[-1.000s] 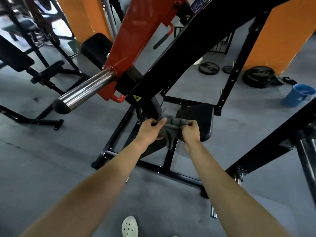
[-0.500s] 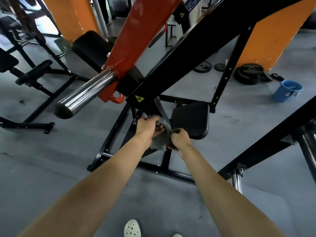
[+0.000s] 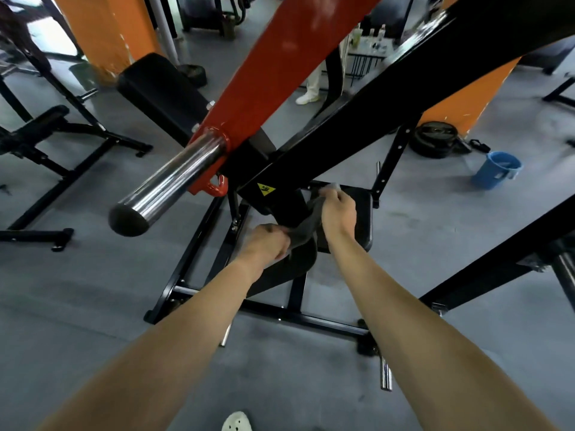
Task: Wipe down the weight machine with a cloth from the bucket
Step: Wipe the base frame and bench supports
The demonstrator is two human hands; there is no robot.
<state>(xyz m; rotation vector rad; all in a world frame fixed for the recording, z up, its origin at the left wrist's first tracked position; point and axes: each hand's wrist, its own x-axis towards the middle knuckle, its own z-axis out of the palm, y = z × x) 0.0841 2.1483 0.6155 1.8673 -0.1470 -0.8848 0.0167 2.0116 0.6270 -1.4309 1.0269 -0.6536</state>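
Note:
A grey cloth is stretched between my two hands in front of the weight machine's black frame. My left hand grips its lower end. My right hand pinches its upper end, higher and to the right, over the black seat pad. The machine has a red lever arm ending in a chrome sleeve. The blue bucket stands on the floor at the right.
Black benches stand at the left on the grey floor. Weight plates lie by an orange pillar near the bucket. A second black beam crosses at the right. Someone's legs in white shoes stand behind the machine.
My hands have pulled apart: the right one rose up and to the right, the left dropped a little, and the bunched cloth is now drawn out between them.

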